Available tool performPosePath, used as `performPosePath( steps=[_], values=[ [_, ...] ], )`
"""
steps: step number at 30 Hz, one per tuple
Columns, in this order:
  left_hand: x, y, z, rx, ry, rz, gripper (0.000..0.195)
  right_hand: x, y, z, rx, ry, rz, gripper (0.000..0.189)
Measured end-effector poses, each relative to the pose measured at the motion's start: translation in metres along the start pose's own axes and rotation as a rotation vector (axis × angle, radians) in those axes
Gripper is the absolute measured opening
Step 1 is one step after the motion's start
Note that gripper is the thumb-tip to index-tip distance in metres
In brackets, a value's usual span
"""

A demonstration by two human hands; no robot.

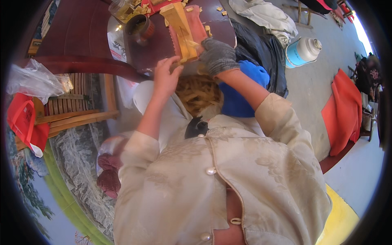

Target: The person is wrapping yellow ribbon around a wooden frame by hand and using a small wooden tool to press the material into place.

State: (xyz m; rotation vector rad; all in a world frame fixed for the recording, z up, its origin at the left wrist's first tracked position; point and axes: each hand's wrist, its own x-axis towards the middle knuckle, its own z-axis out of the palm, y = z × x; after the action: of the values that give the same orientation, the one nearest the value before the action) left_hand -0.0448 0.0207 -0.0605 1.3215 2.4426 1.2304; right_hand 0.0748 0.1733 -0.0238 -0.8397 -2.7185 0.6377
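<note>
My bare left hand [167, 72] is at the near end of a wooden block [179, 29], with a small pale piece [182, 60] at its fingertips. At the block's right side is my right hand [218, 56] in a grey knitted glove, its fingers curled around something pale and thin that is too blurred to name. The block rests on a pink cloth [196, 24] on a dark red table [160, 39]. Below my hands, an open bag or container holds many yellowish-brown strips [197, 93]. Small tan pieces [219, 9] lie scattered on the table.
A dark cup [141, 29] and a clear plastic cup [120, 9] stand at the table's left. Blue cloth [240, 98] and a black plastic bag [260, 52] lie to the right, beside a white and blue thermos flask [301, 52]. A dark red chair [75, 33] is at left.
</note>
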Motion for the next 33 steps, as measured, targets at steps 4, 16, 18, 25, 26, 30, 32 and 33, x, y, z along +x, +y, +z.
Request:
performPosePath(
  steps=[4, 16, 18, 25, 26, 30, 32, 33],
  values=[
    [-0.032, 0.026, -0.003, -1.012, -0.453, -0.737, 0.038, -0.028, -0.033, 0.006, 0.226, 0.313, -0.541, 0.014],
    [-0.066, 0.054, -0.008, -1.539, -0.535, -0.893, 0.034, -0.074, -0.054, -0.023, 0.122, 0.123, -0.698, 0.022],
    [-0.065, 0.057, -0.010, -1.560, -0.562, -1.006, 0.037, -0.076, -0.045, 0.004, 0.292, 0.111, -0.726, 0.021],
    [-0.080, -0.008, -0.002, -1.462, -0.789, -0.922, 0.038, -0.081, -0.046, -0.019, 0.104, 0.281, -0.653, 0.029],
    [-0.088, -0.019, 0.004, -1.503, -0.903, -1.050, 0.038, -0.079, -0.045, -0.020, 0.144, 0.279, -0.641, 0.028],
    [-0.072, 0.058, -0.019, -1.550, -0.543, -0.950, 0.032, -0.081, -0.046, -0.004, 0.228, 0.213, -0.760, 0.024],
    [-0.055, 0.053, -0.025, -1.527, -0.459, -0.940, 0.030, -0.089, -0.050, 0.008, 0.257, 0.105, -0.811, 0.018],
    [-0.053, 0.030, -0.022, -1.708, -0.573, -0.927, 0.031, -0.091, -0.051, 0.010, 0.333, 0.076, -0.758, 0.018]
  ],
)
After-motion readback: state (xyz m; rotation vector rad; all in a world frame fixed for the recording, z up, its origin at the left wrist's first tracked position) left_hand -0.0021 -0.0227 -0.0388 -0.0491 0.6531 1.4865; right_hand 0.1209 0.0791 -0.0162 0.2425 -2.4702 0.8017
